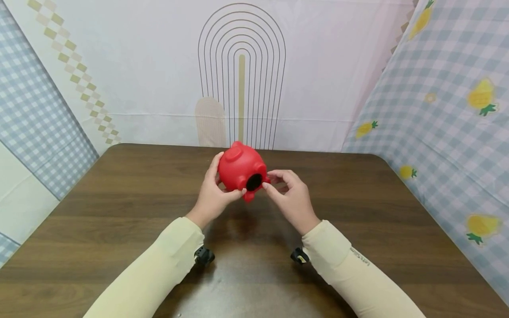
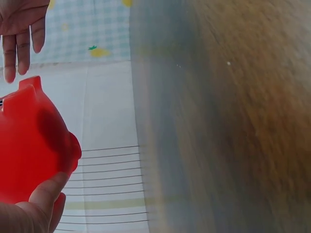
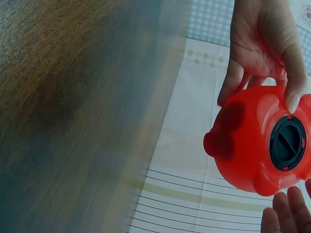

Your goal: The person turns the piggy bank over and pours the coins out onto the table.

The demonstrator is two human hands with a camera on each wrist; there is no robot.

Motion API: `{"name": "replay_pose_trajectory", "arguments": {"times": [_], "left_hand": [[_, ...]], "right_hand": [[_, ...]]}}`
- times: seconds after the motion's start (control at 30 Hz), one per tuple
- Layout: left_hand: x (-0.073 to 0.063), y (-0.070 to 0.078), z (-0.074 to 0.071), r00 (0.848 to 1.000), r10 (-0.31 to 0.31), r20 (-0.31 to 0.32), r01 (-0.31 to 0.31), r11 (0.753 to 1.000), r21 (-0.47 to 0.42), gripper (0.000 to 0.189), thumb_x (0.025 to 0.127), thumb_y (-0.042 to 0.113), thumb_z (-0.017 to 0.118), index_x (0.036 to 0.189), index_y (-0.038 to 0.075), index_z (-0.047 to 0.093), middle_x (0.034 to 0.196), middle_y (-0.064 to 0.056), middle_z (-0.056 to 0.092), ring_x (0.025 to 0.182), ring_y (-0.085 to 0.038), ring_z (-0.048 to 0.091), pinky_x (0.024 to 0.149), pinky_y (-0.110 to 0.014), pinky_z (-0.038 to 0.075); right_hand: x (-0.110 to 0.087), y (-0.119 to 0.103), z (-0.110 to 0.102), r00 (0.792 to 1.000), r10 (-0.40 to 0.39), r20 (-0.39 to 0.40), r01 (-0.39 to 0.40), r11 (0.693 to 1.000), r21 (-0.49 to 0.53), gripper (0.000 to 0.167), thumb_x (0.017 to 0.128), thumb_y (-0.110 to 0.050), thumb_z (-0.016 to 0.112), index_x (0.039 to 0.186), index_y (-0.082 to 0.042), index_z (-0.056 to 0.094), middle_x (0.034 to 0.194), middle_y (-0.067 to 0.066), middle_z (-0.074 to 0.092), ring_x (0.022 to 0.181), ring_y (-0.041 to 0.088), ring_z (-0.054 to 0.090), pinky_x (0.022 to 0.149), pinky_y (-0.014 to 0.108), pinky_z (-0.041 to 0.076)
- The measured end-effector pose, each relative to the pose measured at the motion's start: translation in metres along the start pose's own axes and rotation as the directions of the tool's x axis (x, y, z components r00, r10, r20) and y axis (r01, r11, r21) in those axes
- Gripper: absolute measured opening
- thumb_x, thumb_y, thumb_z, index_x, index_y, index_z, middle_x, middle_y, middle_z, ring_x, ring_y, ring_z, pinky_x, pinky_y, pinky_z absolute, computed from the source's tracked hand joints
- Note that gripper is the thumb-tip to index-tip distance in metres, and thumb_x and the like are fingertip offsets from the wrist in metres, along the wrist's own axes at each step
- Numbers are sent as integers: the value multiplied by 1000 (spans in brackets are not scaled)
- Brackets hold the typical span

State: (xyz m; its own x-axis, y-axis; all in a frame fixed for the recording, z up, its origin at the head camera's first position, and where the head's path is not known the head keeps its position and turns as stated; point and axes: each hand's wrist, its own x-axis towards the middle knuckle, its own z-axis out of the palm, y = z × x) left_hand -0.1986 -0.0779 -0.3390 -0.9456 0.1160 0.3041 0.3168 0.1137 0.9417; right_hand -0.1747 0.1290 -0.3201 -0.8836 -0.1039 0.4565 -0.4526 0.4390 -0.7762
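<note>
A round red piggy bank (image 1: 238, 165) is held up above the table, its underside with stubby feet turned toward the right. My left hand (image 1: 210, 196) grips it from the left, thumb across the underside next to a foot and the other fingers around the far side. Set in the underside is a round black plug (image 3: 286, 143) with a bar across its middle, seen in the right wrist view. Just right of the bank is my right hand (image 1: 295, 198), thumb and fingertips close to its feet. In the left wrist view that hand's fingers (image 2: 23, 51) extend loosely near the bank.
The dark wooden table (image 1: 131, 198) stretches out beneath both arms. Behind it hangs a white cloth (image 1: 151, 66) with arch lines, and a blue checked cloth (image 1: 437, 128) with yellow fruit hangs on the right.
</note>
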Motion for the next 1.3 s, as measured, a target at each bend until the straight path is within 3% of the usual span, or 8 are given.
{"name": "replay_pose_trajectory", "arguments": {"times": [0.47,0.6,0.77,1.0,1.3], "left_hand": [[4,-2,8,999,-26,-44,26,1000,-1,92,75,10,80,148,28,27,141,0,37,126,-25,40,87,-44,55],[4,-1,10,998,-41,-47,41,999,1,92,75,10,79,148,28,26,142,0,37,126,-25,40,87,-44,54],[4,0,12,998,-48,-52,47,999,-12,92,76,8,79,148,28,26,142,1,36,126,-23,39,88,-44,54],[-8,37,16,993,-109,-44,108,994,-21,92,76,2,76,150,17,23,145,-8,34,130,-27,36,94,-46,51],[-9,40,22,991,-110,-72,109,994,-21,93,76,3,76,150,17,24,146,-9,34,131,-27,36,94,-46,51]], "right_hand": [[3,-1,7,997,-70,9,71,995,-68,22,86,-12,73,107,-5,69,104,7,62,87,20,61,73,33,57],[5,-1,8,996,-89,6,89,987,-136,22,86,-13,72,107,-5,69,105,7,63,90,24,62,74,34,58],[6,-1,9,995,-102,-3,99,965,-242,21,87,-15,72,106,-6,70,105,6,63,90,19,61,74,32,57],[8,1,13,995,-99,-20,87,945,-315,20,87,-18,71,104,-6,71,104,6,61,90,20,60,74,33,57],[8,0,21,991,-114,-75,74,911,-407,19,86,-19,72,100,-6,72,102,8,60,86,22,63,68,36,58]]}}
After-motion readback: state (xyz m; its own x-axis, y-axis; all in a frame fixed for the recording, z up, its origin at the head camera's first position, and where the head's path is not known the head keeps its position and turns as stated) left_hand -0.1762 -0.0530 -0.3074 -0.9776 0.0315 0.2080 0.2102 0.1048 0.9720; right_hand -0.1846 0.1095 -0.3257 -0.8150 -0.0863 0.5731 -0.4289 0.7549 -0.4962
